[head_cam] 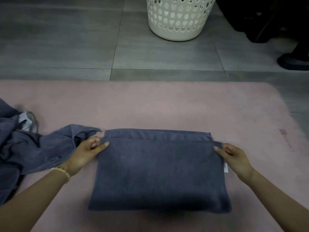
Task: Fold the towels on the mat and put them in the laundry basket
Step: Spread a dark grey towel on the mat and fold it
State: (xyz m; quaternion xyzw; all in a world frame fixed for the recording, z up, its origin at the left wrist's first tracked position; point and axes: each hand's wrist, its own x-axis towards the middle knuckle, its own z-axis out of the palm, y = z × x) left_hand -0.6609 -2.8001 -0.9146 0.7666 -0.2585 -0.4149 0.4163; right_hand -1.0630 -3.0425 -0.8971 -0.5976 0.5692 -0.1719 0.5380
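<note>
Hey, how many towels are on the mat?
2 visible: a folded towel in the middle, far corners pinched by the left hand and right hand, and a crumpled towel at the left edge of the mat. That heap may hide more.

Folded blue towel point(158, 174) flat on pink mat point(167, 106), crumpled towels point(25, 148) left, white basket point(177, 19) beyond

Both forearms bare, reaching forward from lower corners, angled inward. Left hand point(87, 153) knuckles up, fingers curled, thumb laid on top, pinches far-left corner of folded towel point(158, 173). Right hand point(234, 158) mirrors it at far-right corner, thumb on top, fingers curled. Beaded bracelet point(61, 172) on left wrist.
</note>
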